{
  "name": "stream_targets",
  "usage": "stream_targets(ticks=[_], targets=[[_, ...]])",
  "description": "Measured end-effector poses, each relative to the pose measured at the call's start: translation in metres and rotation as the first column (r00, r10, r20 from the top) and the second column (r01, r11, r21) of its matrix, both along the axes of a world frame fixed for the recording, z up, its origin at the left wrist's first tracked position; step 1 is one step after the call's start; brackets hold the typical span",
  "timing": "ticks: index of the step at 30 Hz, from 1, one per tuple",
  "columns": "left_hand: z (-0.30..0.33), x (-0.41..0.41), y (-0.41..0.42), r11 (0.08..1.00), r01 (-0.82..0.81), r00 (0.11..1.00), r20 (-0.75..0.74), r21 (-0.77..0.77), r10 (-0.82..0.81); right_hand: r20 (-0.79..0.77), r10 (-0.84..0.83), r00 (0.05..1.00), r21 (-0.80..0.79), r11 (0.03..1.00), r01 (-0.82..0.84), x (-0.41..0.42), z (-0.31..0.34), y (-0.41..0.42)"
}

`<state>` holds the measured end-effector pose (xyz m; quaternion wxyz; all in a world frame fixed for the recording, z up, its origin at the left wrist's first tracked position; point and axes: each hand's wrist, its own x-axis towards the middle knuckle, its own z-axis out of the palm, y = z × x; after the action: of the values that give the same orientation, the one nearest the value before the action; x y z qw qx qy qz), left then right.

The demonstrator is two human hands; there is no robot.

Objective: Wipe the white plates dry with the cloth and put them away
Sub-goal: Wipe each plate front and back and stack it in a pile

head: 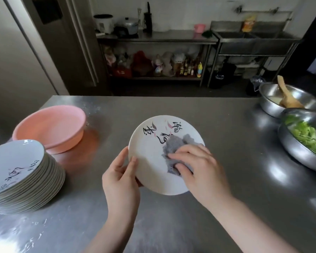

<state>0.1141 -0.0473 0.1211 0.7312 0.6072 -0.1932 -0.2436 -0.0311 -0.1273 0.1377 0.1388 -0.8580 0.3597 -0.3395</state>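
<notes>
A white plate (150, 150) with black brush writing and pink marks is held tilted above the steel table. My left hand (121, 177) grips its left rim, thumb on the face. My right hand (199, 168) presses a grey cloth (173, 145) against the right part of the plate's face, fingers curled over the cloth. A tall stack of matching white plates (20, 172) stands at the table's left edge.
A pink plastic basin (51, 126) sits behind the stack. At the right are a steel bowl of green leaves (305, 139) and a steel bowl with a wooden spatula (285, 99). The steel table (171, 225) spreads below my hands. Shelves and a sink stand beyond.
</notes>
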Motion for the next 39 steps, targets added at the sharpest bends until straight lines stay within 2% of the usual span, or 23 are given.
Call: stream_targets(ticks=[3,5,7,10,12,15,17,19,21,23,25,31,35,37,39], targets=[[0.001,-0.001,0.004,1.000,0.016,0.998,0.064,-0.008,-0.015,0.057,-0.118,0.991,0.065,0.991,0.114,0.022,0.012,-0.015],[0.002,0.000,0.004,1.000,0.027,0.996,0.088,-0.008,-0.026,0.081,-0.049,0.996,0.000,0.999,0.049,0.040,0.016,-0.011],[0.002,0.004,0.002,1.000,0.020,0.996,0.092,-0.013,-0.019,0.057,0.089,0.994,-0.071,0.994,-0.085,0.048,0.012,0.003],[0.001,0.014,0.000,1.000,-0.001,0.997,0.072,-0.030,0.003,0.027,0.216,0.976,-0.093,0.973,-0.212,0.033,-0.003,0.016],[-0.001,0.018,-0.002,1.000,-0.004,0.999,0.054,-0.031,0.006,0.048,0.161,0.986,-0.062,0.986,-0.158,0.020,-0.009,0.009],[-0.007,0.015,-0.003,1.000,-0.013,0.998,0.056,-0.012,0.014,0.109,-0.055,0.993,0.030,0.998,0.052,0.021,-0.007,-0.015],[-0.010,0.011,-0.004,1.000,0.006,0.998,0.069,-0.003,-0.006,0.137,-0.125,0.983,0.041,0.992,0.120,0.035,0.002,-0.022],[-0.012,0.009,-0.006,1.000,0.025,0.998,0.066,0.008,-0.025,0.118,-0.039,0.992,-0.018,0.999,0.042,0.049,0.004,-0.017],[-0.017,0.012,-0.007,0.999,0.026,0.999,0.021,0.027,-0.027,0.070,0.119,0.990,-0.054,0.992,-0.115,0.054,-0.007,-0.002],[-0.031,0.017,-0.005,0.998,0.027,0.998,-0.059,0.058,-0.023,0.039,0.222,0.974,-0.025,0.975,-0.221,0.045,-0.030,0.013],[-0.053,0.019,0.004,0.991,0.044,0.993,-0.112,0.127,-0.030,0.012,0.249,0.969,0.063,0.966,-0.249,0.026,-0.061,0.024],[-0.133,0.012,0.044,0.917,0.036,0.976,-0.212,0.398,0.054,-0.225,0.141,0.964,0.315,0.947,-0.065,-0.019,-0.141,0.046],[-0.159,0.007,0.045,0.886,0.052,0.960,-0.269,0.460,0.083,-0.285,0.028,0.958,0.327,0.942,0.070,-0.020,-0.161,0.047],[-0.166,0.008,0.041,0.874,0.033,0.964,-0.247,0.484,0.101,-0.291,-0.017,0.957,0.326,0.938,0.116,-0.013,-0.163,0.051],[-0.168,0.012,0.036,0.851,0.030,0.977,-0.194,0.524,0.085,-0.284,0.020,0.959,0.344,0.936,0.082,-0.007,-0.164,0.056]])
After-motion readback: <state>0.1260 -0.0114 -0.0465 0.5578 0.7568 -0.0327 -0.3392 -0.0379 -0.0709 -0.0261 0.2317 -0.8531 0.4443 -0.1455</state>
